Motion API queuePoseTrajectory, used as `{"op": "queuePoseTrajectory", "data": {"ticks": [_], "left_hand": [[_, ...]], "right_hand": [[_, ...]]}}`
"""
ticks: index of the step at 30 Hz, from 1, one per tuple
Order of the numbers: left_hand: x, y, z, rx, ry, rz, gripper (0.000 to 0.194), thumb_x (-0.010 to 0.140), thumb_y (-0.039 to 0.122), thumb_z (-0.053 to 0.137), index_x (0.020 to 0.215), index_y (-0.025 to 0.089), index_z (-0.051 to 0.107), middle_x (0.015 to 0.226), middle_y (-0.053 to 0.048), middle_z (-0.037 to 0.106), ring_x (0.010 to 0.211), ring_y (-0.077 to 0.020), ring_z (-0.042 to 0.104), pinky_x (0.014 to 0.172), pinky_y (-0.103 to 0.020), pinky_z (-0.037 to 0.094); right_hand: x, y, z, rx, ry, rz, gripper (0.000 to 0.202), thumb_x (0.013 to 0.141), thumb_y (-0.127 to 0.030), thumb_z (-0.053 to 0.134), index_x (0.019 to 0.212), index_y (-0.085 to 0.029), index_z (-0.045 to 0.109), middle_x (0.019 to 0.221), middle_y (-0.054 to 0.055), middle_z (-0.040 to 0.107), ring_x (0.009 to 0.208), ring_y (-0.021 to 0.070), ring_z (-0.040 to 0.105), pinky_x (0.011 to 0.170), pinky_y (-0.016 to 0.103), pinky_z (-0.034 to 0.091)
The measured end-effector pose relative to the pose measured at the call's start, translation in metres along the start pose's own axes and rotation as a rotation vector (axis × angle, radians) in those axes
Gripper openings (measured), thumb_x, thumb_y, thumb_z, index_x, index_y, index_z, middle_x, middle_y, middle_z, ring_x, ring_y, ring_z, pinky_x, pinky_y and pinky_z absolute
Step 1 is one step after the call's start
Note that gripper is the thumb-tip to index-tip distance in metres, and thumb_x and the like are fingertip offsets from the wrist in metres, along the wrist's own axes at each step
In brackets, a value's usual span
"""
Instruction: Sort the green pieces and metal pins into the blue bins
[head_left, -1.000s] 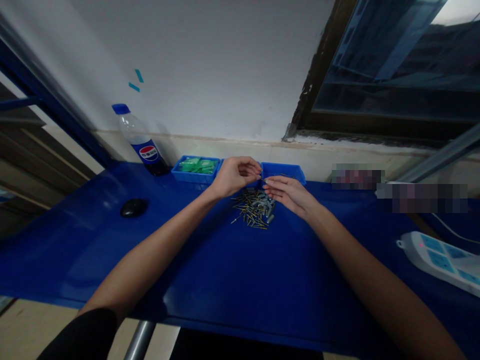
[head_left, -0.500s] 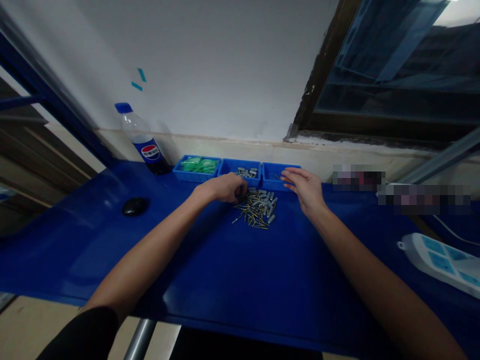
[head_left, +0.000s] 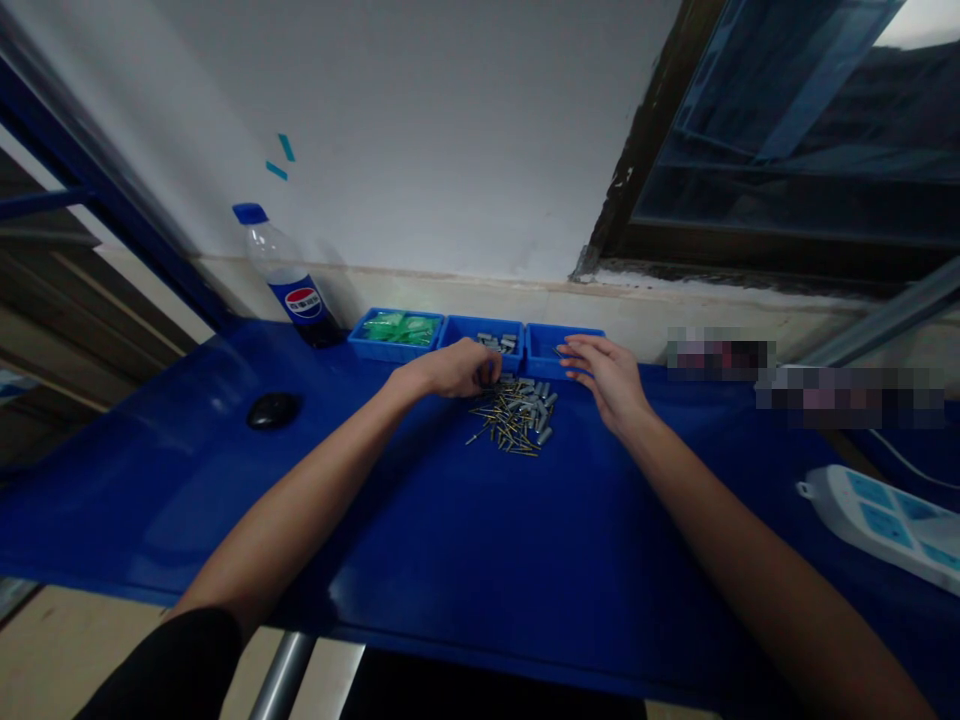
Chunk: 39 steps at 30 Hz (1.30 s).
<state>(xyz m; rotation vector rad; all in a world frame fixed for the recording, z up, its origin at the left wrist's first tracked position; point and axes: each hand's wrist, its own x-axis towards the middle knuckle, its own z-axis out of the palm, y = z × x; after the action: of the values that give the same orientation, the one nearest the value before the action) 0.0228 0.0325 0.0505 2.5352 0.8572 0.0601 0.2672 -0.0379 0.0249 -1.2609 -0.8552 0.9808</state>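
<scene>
My left hand (head_left: 466, 368) is closed, its fingers curled down at the back edge of a pile of thin brass-coloured screws (head_left: 510, 430) mixed with grey cylindrical plugs (head_left: 541, 410). Whatever its fingertips hold is hidden. Behind it stands the middle blue bin (head_left: 469, 325), with grey plugs (head_left: 491, 342) inside. At the front of the right blue bin (head_left: 544, 337), my right hand (head_left: 611, 378) has its thumb and fingers pinched together. A thin dark screw (head_left: 559, 352) shows at those fingertips; most of that bin's inside is covered by the hand.
The left blue bin (head_left: 367, 348) holds green packets (head_left: 401, 328). Beside it stands a cola bottle (head_left: 300, 300), with a black mouse (head_left: 274, 410) nearer the front. A white case with blue windows (head_left: 862, 515) lies at the right. A wall (head_left: 450, 150) backs the table.
My left hand has lifted slightly and shifted a little right, toward the middle bin. My right hand stays at the right bin. The view has shifted slightly.
</scene>
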Motion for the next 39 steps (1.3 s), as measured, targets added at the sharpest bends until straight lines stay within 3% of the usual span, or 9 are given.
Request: {"op": "queuePoseTrajectory", "data": {"ticks": [6, 11, 17, 21, 25, 28, 33, 35, 39], "left_hand": [[0.001, 0.001, -0.004, -0.132, 0.227, 0.192, 0.028, 0.072, 0.011, 0.060, 0.099, 0.014, 0.068, 0.090, -0.005, 0.072, 0.078, -0.0130, 0.066, 0.072, -0.024, 0.048], [0.003, 0.009, -0.004, -0.264, 0.355, 0.261, 0.028, 0.077, 0.013, 0.063, 0.104, 0.015, 0.066, 0.092, -0.005, 0.072, 0.081, -0.0129, 0.067, 0.076, -0.026, 0.053], [0.004, 0.017, -0.001, -0.290, 0.372, 0.268, 0.028, 0.078, 0.014, 0.064, 0.107, 0.015, 0.065, 0.093, -0.005, 0.071, 0.082, -0.0133, 0.068, 0.075, -0.026, 0.055], [0.004, 0.023, 0.001, -0.272, 0.361, 0.272, 0.028, 0.079, 0.016, 0.065, 0.107, 0.015, 0.065, 0.094, -0.005, 0.071, 0.081, -0.0135, 0.067, 0.076, -0.027, 0.054], [0.003, 0.027, 0.000, -0.252, 0.349, 0.233, 0.026, 0.080, 0.016, 0.065, 0.106, 0.015, 0.064, 0.096, -0.006, 0.072, 0.081, -0.0134, 0.067, 0.077, -0.027, 0.053], [0.001, 0.025, -0.003, -0.166, 0.274, 0.174, 0.028, 0.081, 0.020, 0.069, 0.107, 0.014, 0.064, 0.091, -0.005, 0.072, 0.079, -0.0142, 0.066, 0.074, -0.026, 0.050], [-0.005, 0.024, -0.003, -0.005, -0.077, 0.066, 0.047, 0.071, 0.028, 0.083, 0.113, 0.016, 0.066, 0.086, -0.002, 0.071, 0.073, -0.0161, 0.064, 0.069, -0.027, 0.044], [-0.005, 0.026, 0.000, 0.056, -0.168, 0.039, 0.056, 0.062, 0.029, 0.090, 0.111, 0.018, 0.066, 0.087, -0.001, 0.071, 0.071, -0.0159, 0.062, 0.066, -0.027, 0.042], [-0.005, 0.031, 0.004, 0.142, -0.225, -0.011, 0.057, 0.054, 0.020, 0.092, 0.105, 0.019, 0.067, 0.078, 0.002, 0.066, 0.064, -0.0134, 0.057, 0.058, -0.025, 0.039]], "right_hand": [[-0.001, 0.003, 0.002, -0.101, -0.134, 0.055, 0.017, 0.079, -0.031, 0.076, 0.091, -0.021, 0.075, 0.082, 0.005, 0.078, 0.068, 0.0145, 0.068, 0.065, 0.028, 0.050], [-0.006, 0.004, 0.004, -0.160, -0.294, 0.118, 0.025, 0.080, -0.037, 0.078, 0.098, -0.020, 0.077, 0.086, 0.008, 0.079, 0.072, 0.0163, 0.070, 0.067, 0.030, 0.052], [-0.008, 0.006, 0.004, -0.062, -0.469, 0.132, 0.032, 0.074, -0.036, 0.085, 0.102, -0.022, 0.080, 0.098, 0.010, 0.080, 0.085, 0.0204, 0.073, 0.083, 0.037, 0.057], [-0.009, 0.010, 0.006, -0.048, -0.477, 0.122, 0.029, 0.070, -0.037, 0.088, 0.094, -0.021, 0.081, 0.097, 0.010, 0.080, 0.086, 0.0208, 0.073, 0.086, 0.037, 0.057], [-0.010, 0.009, 0.009, -0.024, -0.449, 0.104, 0.028, 0.072, -0.042, 0.086, 0.088, -0.020, 0.081, 0.089, 0.009, 0.080, 0.080, 0.0183, 0.072, 0.080, 0.033, 0.057], [-0.009, 0.006, 0.010, -0.052, -0.343, 0.091, 0.028, 0.073, -0.044, 0.084, 0.082, -0.018, 0.079, 0.083, 0.010, 0.079, 0.072, 0.0172, 0.071, 0.071, 0.031, 0.056], [-0.003, 0.003, 0.004, -0.087, -0.058, -0.023, 0.023, 0.078, -0.039, 0.077, 0.090, -0.020, 0.078, 0.096, 0.009, 0.080, 0.076, 0.0175, 0.073, 0.065, 0.028, 0.054], [-0.002, 0.002, 0.002, -0.072, -0.015, -0.032, 0.023, 0.080, -0.037, 0.074, 0.097, -0.022, 0.078, 0.104, 0.008, 0.080, 0.078, 0.0176, 0.074, 0.066, 0.028, 0.054], [-0.004, 0.002, 0.003, -0.044, -0.038, -0.016, 0.025, 0.080, -0.036, 0.073, 0.100, -0.022, 0.077, 0.107, 0.009, 0.079, 0.078, 0.0169, 0.074, 0.067, 0.027, 0.054]]}}
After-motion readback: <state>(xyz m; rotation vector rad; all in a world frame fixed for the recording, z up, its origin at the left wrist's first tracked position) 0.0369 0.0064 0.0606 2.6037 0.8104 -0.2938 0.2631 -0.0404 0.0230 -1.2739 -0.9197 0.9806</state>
